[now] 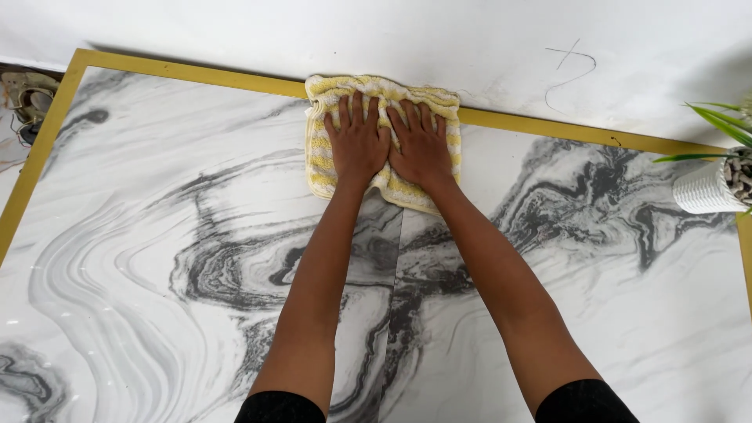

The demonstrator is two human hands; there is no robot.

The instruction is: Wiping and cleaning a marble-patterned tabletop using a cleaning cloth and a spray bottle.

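While both arms stretch straight out from the bottom of the view, the left hand (356,141) and the right hand (423,145) lie flat, palms down, side by side on a cloth (325,149) with yellow and white stripes. Neither hand clamps anything: the fingers are spread and pressed onto the cloth from above, and the two thumbs meet or nearly meet between the hands. Under the palms the cloth is bunched into soft folds, and its edges stick out on every side of the hands: a wide striped strip to the outside of the left hand, a narrower one past the right hand, and a rumpled edge just beyond the fingertips. That far edge of the cloth lies over the gold border (188,73) that frames the table (157,235), so the cloth sits at the far side of the glossy white and grey marbled top, with its near corner hanging toward the wrists. Beyond the fingertips and the border rises a white wall (392,35) with a thin pencil scribble well off to the right-hand side. Far out past the right hand, near the table's edge, stands a white ribbed pot (705,189) holding pebbles and a plant with green leaves. Short black sleeves (583,401) cover the upper arms.
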